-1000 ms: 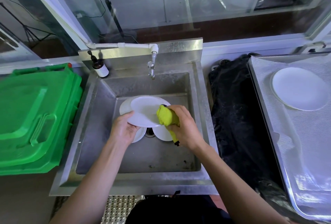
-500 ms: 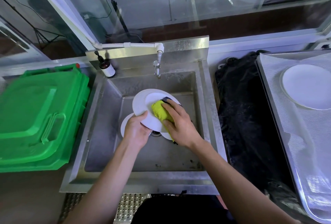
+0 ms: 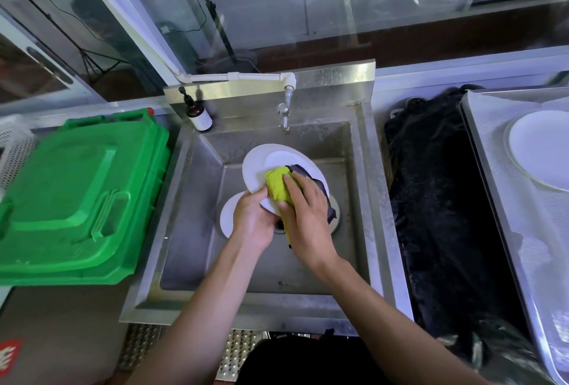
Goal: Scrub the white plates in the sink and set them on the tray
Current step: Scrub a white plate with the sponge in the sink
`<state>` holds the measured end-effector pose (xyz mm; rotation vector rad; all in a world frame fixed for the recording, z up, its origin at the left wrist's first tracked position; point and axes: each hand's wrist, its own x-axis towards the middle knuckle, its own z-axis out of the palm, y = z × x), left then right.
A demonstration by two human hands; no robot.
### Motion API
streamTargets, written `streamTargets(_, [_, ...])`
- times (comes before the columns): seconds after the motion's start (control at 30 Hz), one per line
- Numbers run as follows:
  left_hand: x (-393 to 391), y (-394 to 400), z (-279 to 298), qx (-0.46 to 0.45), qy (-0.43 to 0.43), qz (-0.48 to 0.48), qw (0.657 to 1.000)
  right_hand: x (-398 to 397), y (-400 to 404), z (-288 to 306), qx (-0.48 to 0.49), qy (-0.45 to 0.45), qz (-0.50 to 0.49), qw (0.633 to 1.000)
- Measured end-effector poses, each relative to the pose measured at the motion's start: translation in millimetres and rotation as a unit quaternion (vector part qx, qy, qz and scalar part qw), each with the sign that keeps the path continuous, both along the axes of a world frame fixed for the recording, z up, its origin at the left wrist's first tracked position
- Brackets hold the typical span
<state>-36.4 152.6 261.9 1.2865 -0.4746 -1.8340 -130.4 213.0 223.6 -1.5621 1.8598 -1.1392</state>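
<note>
Over the steel sink (image 3: 197, 187), my left hand (image 3: 252, 221) grips the near rim of a white plate (image 3: 271, 159), which is tilted up toward me. My right hand (image 3: 303, 215) presses a yellow-green scrubbing cloth (image 3: 275, 183) with a dark backing against the plate's face. Two more white plates lie on the sink floor: one (image 3: 228, 215) peeks out left of my left hand, the other (image 3: 335, 213) shows right of my right hand. On the tray (image 3: 492, 169) at the right lies one white plate (image 3: 542, 150).
A tap (image 3: 284, 116) hangs over the back of the sink, with a brown soap bottle (image 3: 198, 115) at the back left corner. A green bin lid (image 3: 77, 200) lies left of the sink. A black cloth (image 3: 437, 200) fills the gap between sink and tray.
The cloth has moved from the plate's right edge onto its middle. The held plate has tipped more upright. My view has shifted left, so the tray sits further right.
</note>
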Motion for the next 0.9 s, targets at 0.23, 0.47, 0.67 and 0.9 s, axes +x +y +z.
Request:
streamTargets(0.23, [-0.9,4.2,1.6,0.003,0.031,0.03,0.999,2.7,11.3,-6.0,-0.01,0.024,-0.047,0.999])
streamTargets(0.47, [2.5,12.4,-0.1,-0.019,0.053,0.003,0.998,-8.8,10.6,-15.4,0.009,-0.067,-0.083,0.994])
streamTargets(0.67, [11.0,16.7,-3.9,-0.047,0.067,-0.041,0.996,-29.9,3.2,-9.1,0.052,-0.177,-0.113,0.976])
streamTargets(0.9, [19.7,18.6,-1.4,-0.063,0.048,-0.113,0.99,-45.5,-5.9,-3.5,0.061,-0.184,-0.123,0.973])
